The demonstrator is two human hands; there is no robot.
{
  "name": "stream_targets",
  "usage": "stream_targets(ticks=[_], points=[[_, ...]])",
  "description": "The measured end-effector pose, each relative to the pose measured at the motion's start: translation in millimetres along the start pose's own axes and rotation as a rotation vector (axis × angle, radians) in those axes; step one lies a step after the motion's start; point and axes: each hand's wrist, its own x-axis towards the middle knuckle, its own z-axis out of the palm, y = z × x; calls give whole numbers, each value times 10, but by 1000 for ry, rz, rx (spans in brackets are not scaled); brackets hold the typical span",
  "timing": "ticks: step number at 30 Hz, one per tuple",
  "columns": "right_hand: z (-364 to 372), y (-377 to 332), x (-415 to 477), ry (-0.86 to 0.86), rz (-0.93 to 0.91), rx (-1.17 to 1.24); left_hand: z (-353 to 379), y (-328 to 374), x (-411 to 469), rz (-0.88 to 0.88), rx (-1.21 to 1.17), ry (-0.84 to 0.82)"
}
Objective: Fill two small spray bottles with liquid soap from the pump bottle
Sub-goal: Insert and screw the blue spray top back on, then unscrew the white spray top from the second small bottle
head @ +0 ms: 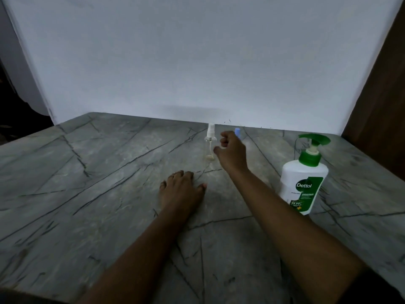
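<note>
Both arms come in from the bottom edge, the left forearm (131,249) leading to a left hand (183,189) that rests palm down on the grey veined bench (87,194), its fingers loosely spread and holding nothing. Just right of the right forearm (285,216) stands the white pump bottle (304,183), upright, with a green collar and pump head. Further out, the right hand (232,150) hangs over the bench with its fingers curled and thumb stretched left. The blur hides whether they grip anything, so I cannot tell. Just left of that thumb stands the clear spray bottle (210,141), upright, white sprayer fitted and seemingly empty. The blue-capped spray bottle (237,132) shows only its blurred cap behind the knuckles, against the white backdrop (197,62). Nothing looks filled yet, and both sprayers appear to be on. The likeliest slip is the thumb clipping the light, narrow clear bottle and toppling it. A careless sweep of the right forearm could likewise nudge the pump bottle, since the two are close. Later, thick soap aimed at such narrow necks may smear down the outside if the nozzle is not lined up.
</note>
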Motion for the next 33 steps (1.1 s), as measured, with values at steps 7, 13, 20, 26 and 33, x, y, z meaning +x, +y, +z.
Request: stream_targets(ticks=[7, 13, 20, 26, 33], points=[[447, 177, 288, -203, 328, -10, -11, -10, 13, -63, 64, 5], [569, 245, 382, -146, 261, -44, 1, -36, 55, -73, 70, -9], [237, 207, -131, -189, 138, -44, -41, -42, 28, -78, 6, 38], [-359, 113, -790, -267, 57, -88, -75, -8, -44, -22, -317, 109], [-1061, 160, -1315, -331, 34, -150, -263, 385, -447, 333, -877, -70]])
